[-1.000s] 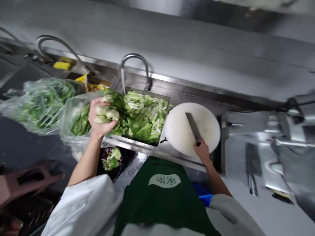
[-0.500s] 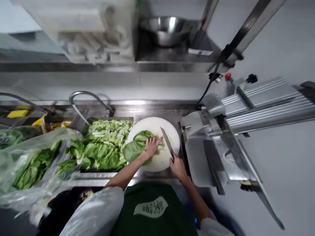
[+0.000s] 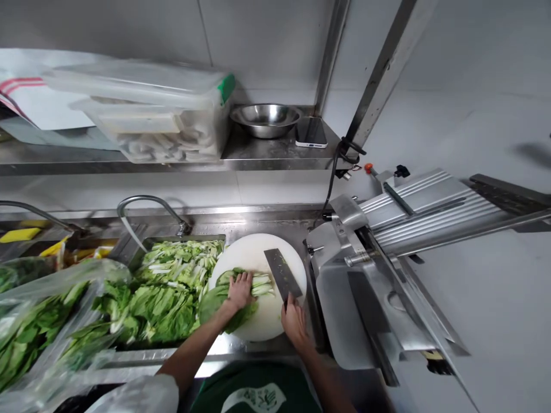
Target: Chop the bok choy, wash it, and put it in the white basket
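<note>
My left hand (image 3: 240, 291) presses down on a bunch of leafy greens (image 3: 215, 304), its fingers curled over the place where leaves meet stems. The pale stems point right, toward the blade. In my right hand (image 3: 294, 322) is the handle of a cleaver (image 3: 282, 272); its broad face is turned up, with small green bits stuck to it. The blade is apart from the stems, over the right side of the round white cutting board (image 3: 253, 246). Left of the board, a sink basin (image 3: 206, 237) is heaped with chopped greens (image 3: 172, 287).
A metal slicing machine (image 3: 357, 298) stands close on the right. Plastic bags of greens (image 3: 38, 327) lie at the left. A curved faucet (image 3: 150, 199) rises behind the basin. The shelf above holds a plastic box (image 3: 163, 120), a steel bowl (image 3: 267, 117) and a phone (image 3: 310, 133).
My view has tilted up, showing more of the shelf. The cleaver has turned from nearly edge-on to face up. My left hand's spread fingers have drawn together on the greens, leaving the stems exposed.
</note>
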`<state>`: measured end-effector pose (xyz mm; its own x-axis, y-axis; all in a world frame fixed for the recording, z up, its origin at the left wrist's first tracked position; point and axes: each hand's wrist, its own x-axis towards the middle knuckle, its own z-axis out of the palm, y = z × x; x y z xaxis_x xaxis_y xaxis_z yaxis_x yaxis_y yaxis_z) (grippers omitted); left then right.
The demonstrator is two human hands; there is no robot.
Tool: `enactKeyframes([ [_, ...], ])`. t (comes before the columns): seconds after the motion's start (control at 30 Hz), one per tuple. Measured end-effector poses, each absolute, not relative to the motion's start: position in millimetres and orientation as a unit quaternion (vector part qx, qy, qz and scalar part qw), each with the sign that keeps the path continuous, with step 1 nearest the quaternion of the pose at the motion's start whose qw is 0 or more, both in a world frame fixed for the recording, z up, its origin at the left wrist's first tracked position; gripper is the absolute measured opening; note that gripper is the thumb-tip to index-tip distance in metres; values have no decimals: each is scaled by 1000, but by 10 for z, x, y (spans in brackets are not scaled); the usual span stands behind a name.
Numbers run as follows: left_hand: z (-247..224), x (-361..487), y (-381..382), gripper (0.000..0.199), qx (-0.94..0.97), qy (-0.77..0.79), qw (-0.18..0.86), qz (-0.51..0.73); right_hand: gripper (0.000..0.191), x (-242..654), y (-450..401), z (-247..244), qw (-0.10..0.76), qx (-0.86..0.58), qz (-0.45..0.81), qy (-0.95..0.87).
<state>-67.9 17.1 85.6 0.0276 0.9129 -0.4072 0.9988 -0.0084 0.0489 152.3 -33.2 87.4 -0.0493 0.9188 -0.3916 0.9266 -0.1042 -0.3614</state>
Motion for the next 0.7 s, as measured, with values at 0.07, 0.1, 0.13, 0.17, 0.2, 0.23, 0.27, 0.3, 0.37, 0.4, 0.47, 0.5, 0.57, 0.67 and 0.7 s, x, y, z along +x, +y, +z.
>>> enactKeyframes([
  [0.07, 851, -732, 100, 80, 670, 717, 152, -116, 60, 1472, -351, 798, 14, 690, -262, 674],
  [0.1, 841, -772, 71, 78, 658, 731, 146, -107, 60, 1458, -356, 769, 20, 690, -253, 678],
  [0.13, 824, -816, 46, 77, 649, 741, 142, -97, 60, 1449, -358, 747, 27, 690, -244, 681],
  [0.17, 800, -857, 26, 78, 645, 746, 139, -86, 59, 1445, -356, 732, 37, 689, -233, 685],
  [0.2, 773, -893, 12, 79, 645, 748, 139, -76, 58, 1444, -353, 723, 47, 686, -221, 692],
  [0.23, 743, -920, 4, 79, 647, 746, 141, -68, 55, 1447, -349, 720, 56, 682, -206, 699],
  [0.27, 715, -939, 0, 80, 649, 744, 146, -61, 52, 1453, -344, 721, 62, 678, -191, 707],
  [0.3, 690, -950, -1, 80, 650, 743, 150, -56, 49, 1462, -337, 728, 67, 674, -178, 714],
  [0.37, 659, -952, 0, 79, 648, 744, 155, -44, 43, 1494, -310, 776, 72, 666, -159, 725],
  [0.4, 655, -948, -1, 78, 647, 745, 156, -38, 40, 1520, -284, 830, 72, 662, -153, 730],
  [0.47, 666, -932, -13, 79, 646, 747, 156, -26, 36, 1593, -188, 1043, 63, 654, -134, 742],
  [0.5, 680, -924, -22, 80, 645, 747, 158, -23, 36, 1640, -111, 1217, 49, 653, -115, 747],
  [0.57, 709, -912, -43, 83, 643, 747, 168, -23, 38, 1740, 113, 1710, -15, 652, -54, 756],
  [0.67, 723, -916, -60, 87, 640, 747, 179, -14, 32, 1852, 609, 2714, -234, 604, 80, 758],
  [0.7, 716, -924, -62, 88, 639, 747, 182, -7, 32, 1865, 797, 3074, -322, 570, 129, 745],
])
